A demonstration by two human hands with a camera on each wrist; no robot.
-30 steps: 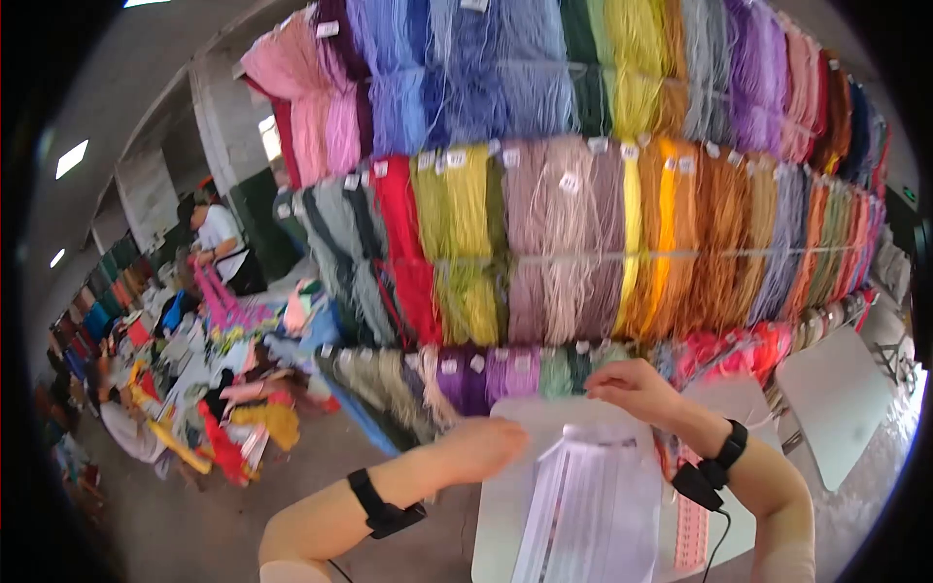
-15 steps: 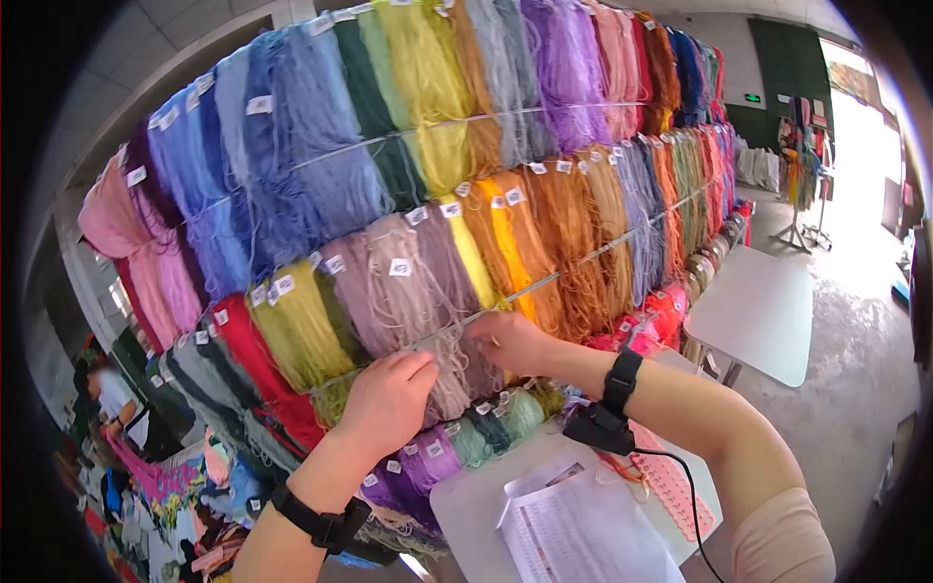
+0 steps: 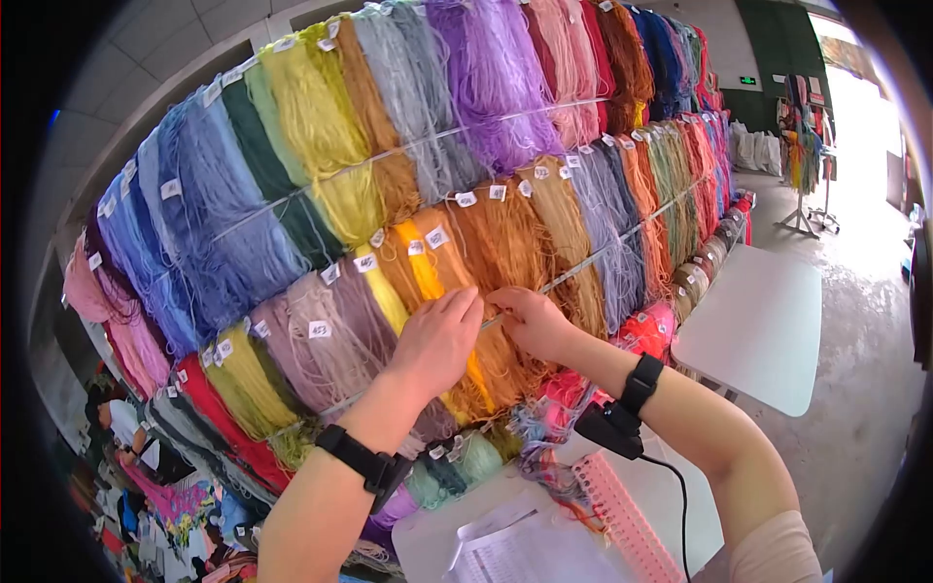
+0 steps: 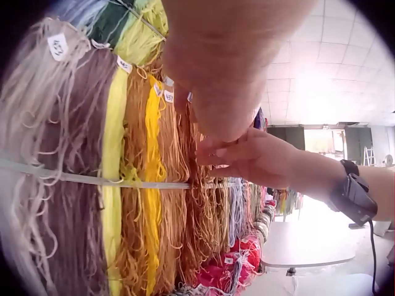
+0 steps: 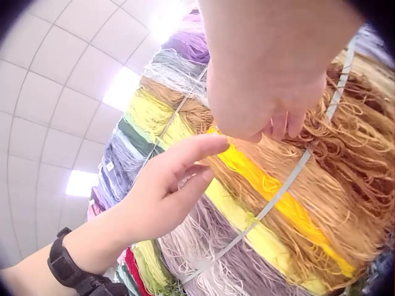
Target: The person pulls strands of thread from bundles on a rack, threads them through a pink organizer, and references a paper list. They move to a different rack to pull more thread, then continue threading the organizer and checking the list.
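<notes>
In the head view both hands are at a rack of hanging yarn skeins, over the orange and brown ones. My left hand (image 3: 437, 340) has its fingers fairly straight and together, in front of the bright yellow-orange skein (image 3: 476, 381); in the right wrist view the index finger and thumb stand apart with nothing between them. Close beside it, my right hand (image 3: 530, 321) has bent fingers at the brown skein (image 3: 505, 253); I cannot tell whether they pinch strands. A thin pale strap (image 5: 290, 176) crosses the skeins. White numbered tags (image 3: 435, 236) sit near their tops.
Below the rack stands a white table with printed sheets (image 3: 530, 549) and a pink perforated strip (image 3: 622, 515). Another white table (image 3: 753, 330) is to the right. Purple skeins (image 3: 486, 78) hang above. A person (image 3: 126, 423) is at the far left beside piled cloth.
The head view has swung right along the rack. Both hands rose from over the papers to the skeins, then moved right from the mauve ones to the orange and brown ones, drawing closer together.
</notes>
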